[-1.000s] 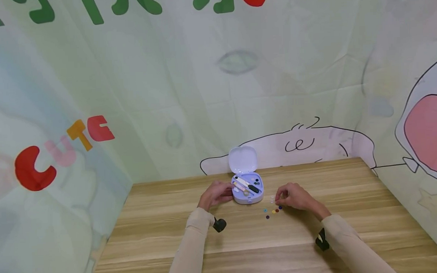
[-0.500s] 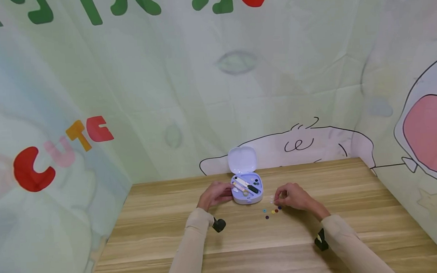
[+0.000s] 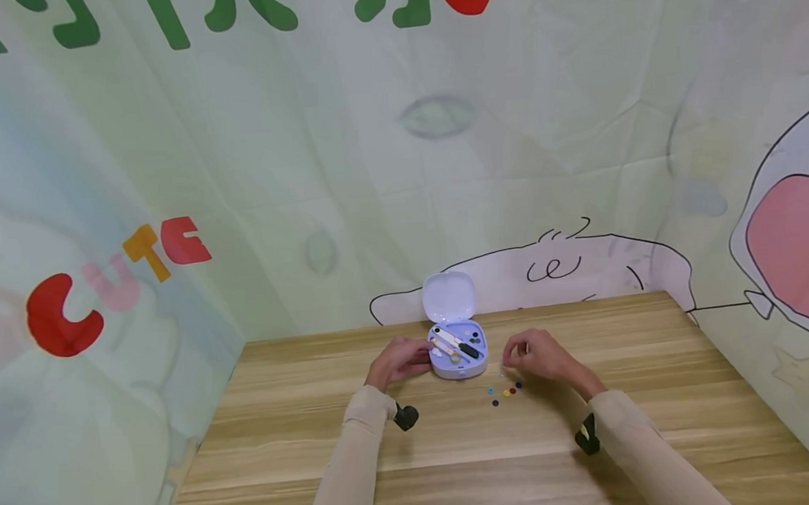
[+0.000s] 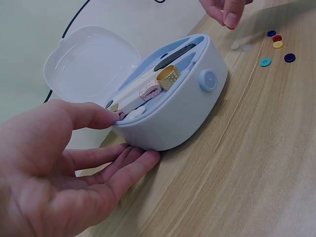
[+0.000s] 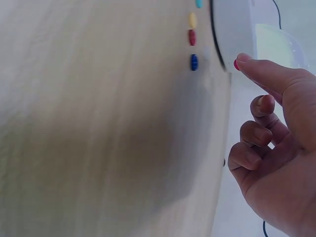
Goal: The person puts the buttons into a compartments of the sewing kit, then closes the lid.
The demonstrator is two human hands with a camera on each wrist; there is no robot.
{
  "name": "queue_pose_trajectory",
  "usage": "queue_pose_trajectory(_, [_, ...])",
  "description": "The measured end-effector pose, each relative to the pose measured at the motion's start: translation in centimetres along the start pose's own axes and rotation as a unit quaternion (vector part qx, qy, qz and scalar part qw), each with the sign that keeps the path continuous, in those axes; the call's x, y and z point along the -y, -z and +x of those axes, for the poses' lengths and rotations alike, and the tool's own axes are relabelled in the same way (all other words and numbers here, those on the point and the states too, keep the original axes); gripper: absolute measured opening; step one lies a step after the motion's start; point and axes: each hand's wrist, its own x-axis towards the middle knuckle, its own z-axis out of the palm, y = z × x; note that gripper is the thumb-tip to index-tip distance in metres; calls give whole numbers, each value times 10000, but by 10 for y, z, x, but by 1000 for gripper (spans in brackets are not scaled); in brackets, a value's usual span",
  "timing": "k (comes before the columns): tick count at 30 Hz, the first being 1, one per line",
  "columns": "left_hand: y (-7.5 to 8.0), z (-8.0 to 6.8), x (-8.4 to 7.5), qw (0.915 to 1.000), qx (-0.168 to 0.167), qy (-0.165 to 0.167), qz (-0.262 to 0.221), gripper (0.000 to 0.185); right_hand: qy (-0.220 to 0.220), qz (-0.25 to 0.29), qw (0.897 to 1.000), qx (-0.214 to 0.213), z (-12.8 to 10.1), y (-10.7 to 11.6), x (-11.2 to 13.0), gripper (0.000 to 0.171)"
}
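Note:
A pale lilac sewing box [image 3: 459,371] stands on the table with its lid [image 3: 449,296] raised. My left hand [image 4: 64,173] holds its left side, thumb on the rim and fingers against the wall. Inside lie a gold thimble [image 4: 168,76], a folded tape measure [image 4: 149,90], a black-handled tool [image 3: 468,350] and a few small buttons. Right of the box, my right hand [image 3: 540,355] is raised above the table. Its thumb and forefinger pinch a small red button [image 5: 237,64], mostly hidden by the fingertips.
Loose buttons lie in front of the box: light blue [image 4: 265,62], yellow [image 4: 278,44], red [image 4: 277,38], and two dark blue, one nearer the front [image 4: 290,58]. Two clear buttons [image 4: 246,47] lie beside them. A printed cloth wall [image 3: 348,173] rises behind the table.
My right hand has lifted slightly and moved a little left toward the box, away from the loose buttons. The left hand stays at the box.

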Motion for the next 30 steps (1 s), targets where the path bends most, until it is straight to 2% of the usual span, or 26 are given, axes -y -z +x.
queue_pose_trajectory(8, [0,1,0,10000,36,-18,-29,31,101,64,9989,-454,17,5,10,6])
queue_pose_trajectory(16, [1,0,0,10000,46,-3,26,33,8,138,9980,-611,30,6,16,5])
queue_pose_trajectory(22, [0,-1,0,10000,48,-16,32,32,-282,320,9970,-645,38,5,22,5])
queue_pose_trajectory(30, [1,1,0,10000,41,2,77,33,-785,894,9908,-652,48,0,33,10])
